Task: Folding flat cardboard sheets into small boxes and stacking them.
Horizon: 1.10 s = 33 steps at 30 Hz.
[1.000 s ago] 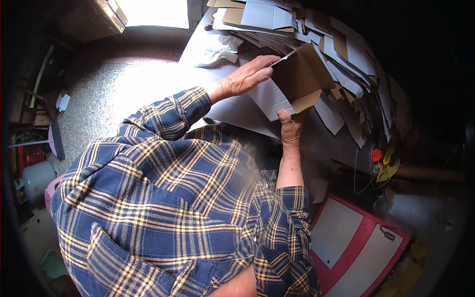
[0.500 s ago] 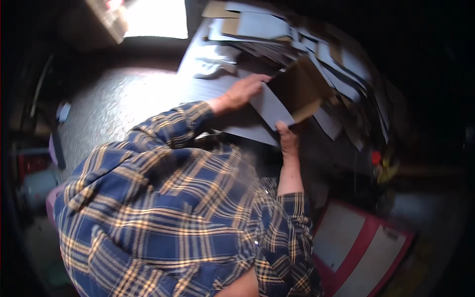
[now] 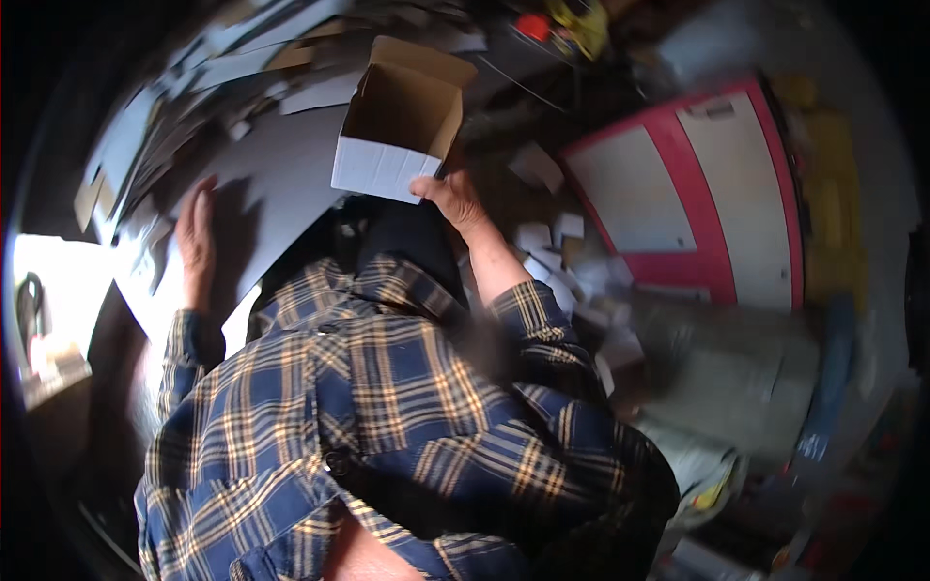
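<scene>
A small cardboard box [image 3: 387, 165], white outside and brown inside, is held up in my right hand [image 3: 451, 198]. Its top is open, with a brown flap standing up at the far side. My thumb presses on the white front wall near its lower right corner; the other fingers are hidden behind the box. Over the grey tabletop [image 3: 291, 155], my left hand [image 3: 197, 232] is raised edge-on with the fingers stretched out and nothing in them. It is well apart from the box, on the left.
Flat cardboard pieces [image 3: 242, 66] are heaped along the table's far and left side. To the right stands a pink-framed cabinet [image 3: 697, 194] with white panels. White boxes or paper pieces [image 3: 547, 261] lie low beside my right forearm. A yellow bag [image 3: 581, 29] is at the far edge.
My left hand has let go of the box and moved left. My right hand still holds the box, now apart from the cardboard heap. The whole view has swung to the right.
</scene>
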Available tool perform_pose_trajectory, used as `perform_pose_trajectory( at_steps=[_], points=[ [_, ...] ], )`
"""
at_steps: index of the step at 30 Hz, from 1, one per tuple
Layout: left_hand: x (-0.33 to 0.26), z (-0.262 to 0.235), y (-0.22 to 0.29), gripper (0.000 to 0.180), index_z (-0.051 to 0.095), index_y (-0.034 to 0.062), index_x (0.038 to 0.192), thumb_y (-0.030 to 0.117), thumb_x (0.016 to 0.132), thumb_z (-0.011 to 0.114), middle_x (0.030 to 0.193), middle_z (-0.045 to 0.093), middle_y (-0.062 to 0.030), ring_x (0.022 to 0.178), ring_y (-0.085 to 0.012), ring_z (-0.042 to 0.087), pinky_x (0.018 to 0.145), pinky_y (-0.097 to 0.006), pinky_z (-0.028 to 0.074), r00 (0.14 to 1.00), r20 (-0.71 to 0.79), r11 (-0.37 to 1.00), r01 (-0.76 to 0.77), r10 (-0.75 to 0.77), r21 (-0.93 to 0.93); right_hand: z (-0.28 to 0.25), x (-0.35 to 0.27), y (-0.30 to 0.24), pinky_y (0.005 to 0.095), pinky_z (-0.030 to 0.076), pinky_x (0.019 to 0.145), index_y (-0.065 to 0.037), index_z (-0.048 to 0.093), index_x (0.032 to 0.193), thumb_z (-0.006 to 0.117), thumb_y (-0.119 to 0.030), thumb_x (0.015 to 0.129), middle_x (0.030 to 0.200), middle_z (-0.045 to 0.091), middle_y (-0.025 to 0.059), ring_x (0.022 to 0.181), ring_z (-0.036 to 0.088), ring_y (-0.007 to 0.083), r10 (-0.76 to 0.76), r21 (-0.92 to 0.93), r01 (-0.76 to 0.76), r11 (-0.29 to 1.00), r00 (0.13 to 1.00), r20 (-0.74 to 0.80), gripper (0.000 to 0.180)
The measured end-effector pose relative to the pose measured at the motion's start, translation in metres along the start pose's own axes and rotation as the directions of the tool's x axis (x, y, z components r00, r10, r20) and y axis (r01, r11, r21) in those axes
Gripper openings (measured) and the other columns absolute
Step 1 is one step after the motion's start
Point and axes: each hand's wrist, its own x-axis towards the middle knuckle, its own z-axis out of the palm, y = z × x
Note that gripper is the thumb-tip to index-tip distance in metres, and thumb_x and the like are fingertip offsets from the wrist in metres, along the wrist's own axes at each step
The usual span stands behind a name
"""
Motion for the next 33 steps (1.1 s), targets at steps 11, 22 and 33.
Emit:
perform_pose_trajectory(
  at_steps=[11,22,33],
  points=[
    [0.006,0.012,0.018,0.041,0.056,0.0068,0.130,0.034,0.101,0.046,0.129,0.057,-0.0121,0.121,-0.0242,0.053,0.103,-0.034,0.038,0.983,0.178,0.958,-0.100,0.053,0.268,-0.127,-0.232,0.075,0.0393,0.044,0.081,-0.010,0.045,0.119,0.074,-0.029,0.065,0.107,0.058,0.0106,0.102,0.055,0.0237,0.739,0.367,-0.675,0.641,0.412,-0.533,0.065],
    [0.015,-0.004,-0.005,0.033,0.058,0.0055,0.127,0.024,0.100,0.050,0.125,0.056,-0.0111,0.120,-0.0222,0.053,0.102,-0.032,0.040,0.958,0.257,0.917,-0.213,0.129,0.336,-0.229,-0.289,0.075,0.0361,0.050,0.064,-0.015,0.056,0.107,0.076,-0.038,0.066,0.101,0.053,0.0049,0.075,0.051,0.0185,0.704,0.646,-0.295,0.704,0.175,-0.688,0.052],
    [0.019,-0.014,-0.013,0.033,0.057,0.0062,0.127,0.023,0.100,0.048,0.129,0.056,-0.0113,0.122,-0.0265,0.051,0.106,-0.035,0.038,0.942,0.309,0.860,-0.264,0.132,0.436,-0.200,-0.349,0.069,0.0389,0.043,0.093,-0.006,0.029,0.147,0.074,-0.023,0.070,0.136,0.046,0.0213,0.119,0.050,0.0284,0.712,-0.119,-0.865,0.487,0.472,-0.521,0.091]
  ],
)
